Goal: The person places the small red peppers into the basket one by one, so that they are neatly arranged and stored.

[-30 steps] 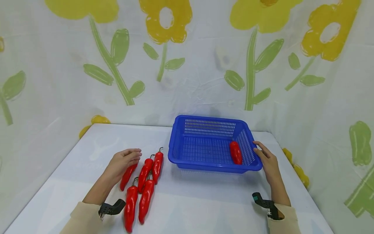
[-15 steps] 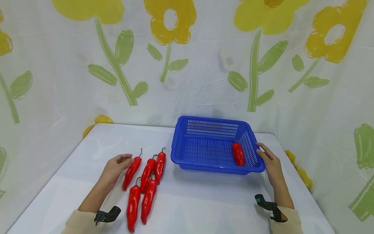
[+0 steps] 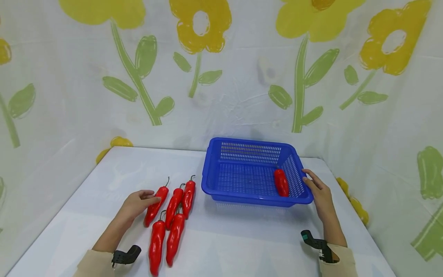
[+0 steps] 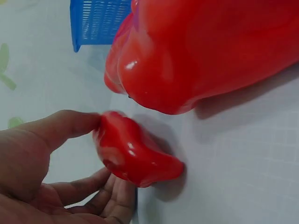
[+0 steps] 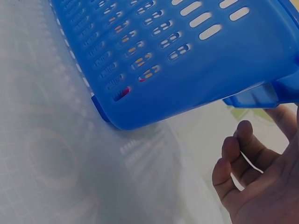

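Observation:
My left hand (image 3: 135, 206) is at the leftmost red chili pepper (image 3: 151, 212) on the white table. In the left wrist view, its thumb touches one side of that chili pepper (image 4: 133, 151) and the fingers lie along the other, pinching it. The blue plastic basket (image 3: 235, 175) stands at the back right, with one red chili pepper (image 3: 281, 183) inside. My right hand (image 3: 322, 198) holds the basket's right rim between thumb and index finger. In the right wrist view, the other fingers (image 5: 229, 149) curl loosely below the rim, and the basket wall (image 5: 187, 88) partly hides the grip.
Several more red chili peppers lie close together to the right of my left hand, among them a front one (image 3: 157, 246) and a back one (image 3: 188, 198). White cloth (image 3: 242, 77) printed with yellow flowers hangs behind and beside the table (image 3: 242, 242).
My left hand has drawn back and down from above the leftmost chili pepper, uncovering its stem, and now takes hold of its side. The right hand stays on the basket rim.

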Available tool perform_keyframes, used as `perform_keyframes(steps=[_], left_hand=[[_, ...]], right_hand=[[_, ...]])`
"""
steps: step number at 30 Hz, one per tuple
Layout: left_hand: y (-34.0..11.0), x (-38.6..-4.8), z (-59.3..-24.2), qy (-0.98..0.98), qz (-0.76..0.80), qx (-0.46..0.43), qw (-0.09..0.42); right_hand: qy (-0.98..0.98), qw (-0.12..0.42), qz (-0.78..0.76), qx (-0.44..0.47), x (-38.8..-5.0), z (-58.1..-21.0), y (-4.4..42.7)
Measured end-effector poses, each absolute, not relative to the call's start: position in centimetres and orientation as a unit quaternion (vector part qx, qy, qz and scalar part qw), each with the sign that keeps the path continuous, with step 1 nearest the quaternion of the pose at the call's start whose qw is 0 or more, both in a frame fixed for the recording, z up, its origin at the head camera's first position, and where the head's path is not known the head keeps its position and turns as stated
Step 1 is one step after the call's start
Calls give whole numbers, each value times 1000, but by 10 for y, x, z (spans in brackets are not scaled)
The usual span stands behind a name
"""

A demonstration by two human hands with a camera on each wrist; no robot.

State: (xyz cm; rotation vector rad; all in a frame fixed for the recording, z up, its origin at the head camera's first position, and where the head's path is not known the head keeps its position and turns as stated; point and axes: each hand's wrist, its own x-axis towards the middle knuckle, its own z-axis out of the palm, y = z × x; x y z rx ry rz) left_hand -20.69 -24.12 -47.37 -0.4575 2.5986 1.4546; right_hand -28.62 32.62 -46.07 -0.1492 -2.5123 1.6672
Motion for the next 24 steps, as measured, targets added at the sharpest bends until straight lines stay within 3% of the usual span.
perform_keyframes(steps=[24], left_hand=[[-237,-211,-458,860,490,-128,67]], right_hand=[[-825,63,560,-49,-288,-464,326]])
